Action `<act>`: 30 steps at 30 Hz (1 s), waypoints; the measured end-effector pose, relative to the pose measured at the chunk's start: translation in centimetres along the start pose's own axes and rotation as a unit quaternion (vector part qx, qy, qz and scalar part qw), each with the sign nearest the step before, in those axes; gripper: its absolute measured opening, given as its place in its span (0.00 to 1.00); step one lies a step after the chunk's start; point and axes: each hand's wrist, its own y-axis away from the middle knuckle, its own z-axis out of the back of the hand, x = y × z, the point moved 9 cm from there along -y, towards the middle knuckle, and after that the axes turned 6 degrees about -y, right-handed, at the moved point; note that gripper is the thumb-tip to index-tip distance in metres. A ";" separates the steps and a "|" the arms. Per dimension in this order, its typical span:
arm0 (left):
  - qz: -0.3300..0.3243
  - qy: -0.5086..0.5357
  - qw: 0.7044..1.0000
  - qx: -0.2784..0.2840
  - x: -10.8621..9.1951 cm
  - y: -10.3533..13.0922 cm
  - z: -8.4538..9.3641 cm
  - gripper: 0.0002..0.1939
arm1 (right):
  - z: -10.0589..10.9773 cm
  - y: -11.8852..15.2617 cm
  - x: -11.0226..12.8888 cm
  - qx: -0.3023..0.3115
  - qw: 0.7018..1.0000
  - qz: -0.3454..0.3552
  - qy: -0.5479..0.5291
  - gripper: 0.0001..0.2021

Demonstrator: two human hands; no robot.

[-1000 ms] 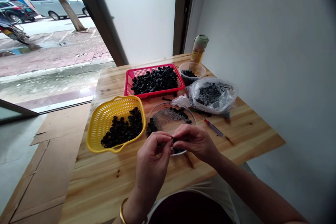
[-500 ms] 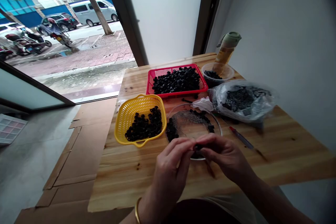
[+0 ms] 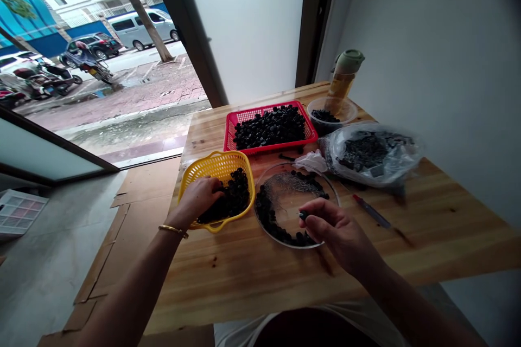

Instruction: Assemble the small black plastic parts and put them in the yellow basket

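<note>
My left hand [image 3: 199, 195] reaches over the rim of the yellow basket [image 3: 187, 173], fingers curled down among small round black parts [image 3: 238, 187]. What is between those fingertips is hidden. In my right hand [image 3: 331, 227], thumb and forefinger pinch a small black part [image 3: 303, 215] with a short shiny tip pointing left. That hand hovers over the right front of a clear round dish [image 3: 257, 214]. Black parts [image 3: 266, 217] line the dish's edge, and a heap of thin metal pins [image 3: 285, 187] lies toward its back.
Behind stand a red basket [image 3: 268, 149] full of black pieces, a clear tub [image 3: 350, 114] and a bottle [image 3: 345, 68]. A plastic bag [image 3: 376, 154] of black parts sits at right, near a red-tipped pen-like tool [image 3: 370, 211]. The wooden table [image 3: 228, 282] extends in front.
My hands have separated. The left went from above the dish into the yellow basket; the right stays over the dish, still pinching a black part. The view has shifted slightly.
</note>
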 end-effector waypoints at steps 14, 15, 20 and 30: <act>-0.149 0.298 0.929 -0.162 -15.8 9.7 3.3 0.09 | -4.4 1.7 4.2 0.073 0.937 0.215 0.265 0.07; -0.134 0.337 0.919 -0.155 -15.8 9.7 2.7 0.08 | -3.9 1.6 3.9 0.059 0.948 0.193 0.247 0.07; -0.076 0.485 0.855 -0.169 -15.1 9.7 0.0 0.09 | -1.9 0.7 1.5 0.021 0.999 0.033 -0.025 0.12; -0.049 0.548 0.818 -0.165 -14.9 10.0 -0.6 0.07 | -0.7 0.8 1.3 -0.007 0.999 0.035 -0.015 0.15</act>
